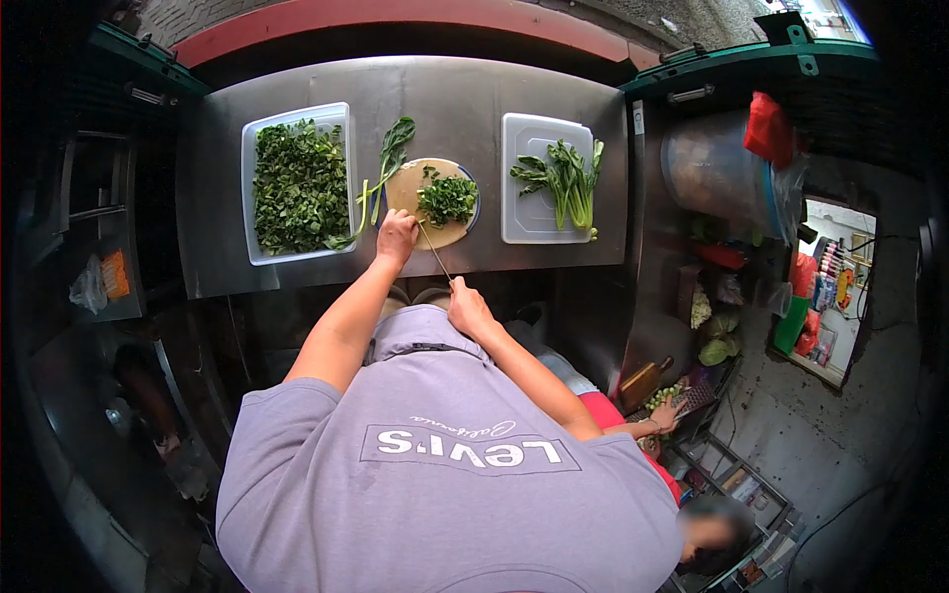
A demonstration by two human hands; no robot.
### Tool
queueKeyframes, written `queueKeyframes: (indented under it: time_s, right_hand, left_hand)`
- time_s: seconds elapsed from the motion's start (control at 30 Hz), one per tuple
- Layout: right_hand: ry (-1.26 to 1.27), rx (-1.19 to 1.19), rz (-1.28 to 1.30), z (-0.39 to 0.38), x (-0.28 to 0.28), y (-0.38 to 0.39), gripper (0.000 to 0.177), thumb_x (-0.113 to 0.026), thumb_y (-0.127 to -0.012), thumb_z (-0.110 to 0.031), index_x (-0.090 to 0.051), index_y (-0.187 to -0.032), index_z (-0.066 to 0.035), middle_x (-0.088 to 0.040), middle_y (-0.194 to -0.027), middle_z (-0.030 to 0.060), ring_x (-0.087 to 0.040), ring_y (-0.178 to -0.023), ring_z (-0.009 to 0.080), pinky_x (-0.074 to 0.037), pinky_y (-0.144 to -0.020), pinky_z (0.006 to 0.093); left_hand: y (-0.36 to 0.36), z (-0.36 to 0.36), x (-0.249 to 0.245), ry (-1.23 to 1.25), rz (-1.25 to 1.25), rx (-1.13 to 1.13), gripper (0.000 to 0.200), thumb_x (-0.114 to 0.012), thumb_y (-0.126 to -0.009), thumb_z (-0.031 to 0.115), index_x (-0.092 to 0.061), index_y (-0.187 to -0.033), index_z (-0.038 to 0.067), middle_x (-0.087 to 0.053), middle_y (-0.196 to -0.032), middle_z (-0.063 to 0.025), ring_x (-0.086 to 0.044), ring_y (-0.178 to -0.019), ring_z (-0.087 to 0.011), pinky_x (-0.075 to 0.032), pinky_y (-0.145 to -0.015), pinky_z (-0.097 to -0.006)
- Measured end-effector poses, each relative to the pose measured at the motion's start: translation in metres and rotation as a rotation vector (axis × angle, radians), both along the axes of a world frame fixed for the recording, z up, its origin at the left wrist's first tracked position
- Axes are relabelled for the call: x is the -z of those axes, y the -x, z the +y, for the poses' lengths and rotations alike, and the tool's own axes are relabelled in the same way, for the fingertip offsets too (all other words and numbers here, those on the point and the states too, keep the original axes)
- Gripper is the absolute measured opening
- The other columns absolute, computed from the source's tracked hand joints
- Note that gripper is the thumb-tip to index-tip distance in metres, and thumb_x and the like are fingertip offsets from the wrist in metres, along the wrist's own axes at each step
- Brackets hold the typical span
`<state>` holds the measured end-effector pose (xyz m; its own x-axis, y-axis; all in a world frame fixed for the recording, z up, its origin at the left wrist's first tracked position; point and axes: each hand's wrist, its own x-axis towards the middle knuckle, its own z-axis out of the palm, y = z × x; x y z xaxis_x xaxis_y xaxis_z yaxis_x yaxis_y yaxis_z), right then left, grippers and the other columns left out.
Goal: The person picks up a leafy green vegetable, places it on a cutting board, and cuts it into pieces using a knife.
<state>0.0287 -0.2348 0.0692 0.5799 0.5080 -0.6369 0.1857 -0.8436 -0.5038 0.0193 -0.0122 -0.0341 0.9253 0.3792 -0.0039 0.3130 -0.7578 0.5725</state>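
My right hand [470, 308] is closed around the handle of a knife [437, 254], whose thin blade points up and left onto a cutting board [405, 181]. Near the blade's tip, my left hand [398, 235] has its fingers bent together at the board's lower left edge, pressing stems of leafy greens. Chopped greens [448, 201] lie heaped on the board. Left of it, a long leafy stalk [393, 148] rests partly on the metal table. The cut end under my left fingers is too small to make out.
A white tub [350, 178] of chopped greens stands on the metal table [326, 84] at left. At right, whole leafy greens [568, 188] lie on a white plastic lid [526, 219]. A co-worker's hand [667, 413] touches green vegetables at lower right, near a wooden board [643, 383].
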Motion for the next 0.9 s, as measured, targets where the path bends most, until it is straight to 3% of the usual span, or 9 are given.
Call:
queueKeyframes:
  time_s: [0.27,0.33,0.43,0.73,0.9]
  right_hand:
    - [0.020,-0.015,0.011,0.007,-0.008,-0.003,0.019,-0.043,-0.102,-0.014,-0.044,-0.109,0.004,-0.064,-0.091,0.0402,-0.063,-0.092,0.0578,-0.049,-0.081,0.0635]
    - [0.117,-0.025,0.084,0.014,-0.005,-0.005,0.022,-0.045,-0.099,-0.010,-0.045,-0.117,0.004,-0.065,-0.105,0.0392,-0.065,-0.104,0.0531,-0.051,-0.091,0.0586]
    - [0.107,0.016,0.091,0.024,0.002,-0.012,0.022,-0.046,-0.099,-0.008,-0.045,-0.118,0.004,-0.065,-0.107,0.0391,-0.064,-0.106,0.0531,-0.051,-0.092,0.0584]
    - [0.048,-0.032,0.048,-0.008,0.000,-0.001,0.020,-0.048,-0.094,-0.003,-0.044,-0.113,0.003,-0.065,-0.101,0.0391,-0.063,-0.101,0.0556,-0.050,-0.087,0.0595]
    - [0.083,-0.024,0.015,-0.010,-0.003,-0.006,0.018,-0.046,-0.099,-0.010,-0.045,-0.113,0.001,-0.066,-0.099,0.0382,-0.065,-0.098,0.0544,-0.051,-0.083,0.0606]
  left_hand:
    - [-0.001,-0.001,0.008,0.007,-0.059,0.006,0.005,-0.073,-0.079,0.007,-0.068,-0.078,0.004,-0.065,-0.086,-0.0113,-0.061,-0.090,-0.0323,-0.052,-0.084,-0.0415]
    - [-0.001,0.002,0.007,0.020,-0.062,-0.003,0.004,-0.073,-0.079,0.006,-0.069,-0.078,0.004,-0.065,-0.086,-0.0114,-0.061,-0.090,-0.0323,-0.052,-0.083,-0.0415]
    - [0.001,-0.003,0.010,0.053,-0.089,-0.019,0.003,-0.073,-0.079,0.006,-0.070,-0.080,0.004,-0.066,-0.086,-0.0116,-0.062,-0.089,-0.0322,-0.052,-0.083,-0.0413]
    - [0.004,-0.001,0.013,0.076,-0.081,-0.056,0.006,-0.074,-0.081,0.008,-0.069,-0.083,0.005,-0.066,-0.085,-0.0109,-0.062,-0.090,-0.0316,-0.052,-0.085,-0.0398]
    - [0.010,0.001,0.001,0.017,-0.075,-0.002,0.007,-0.072,-0.083,0.008,-0.071,-0.089,0.006,-0.065,-0.090,-0.0101,-0.060,-0.094,-0.0305,-0.052,-0.085,-0.0393]
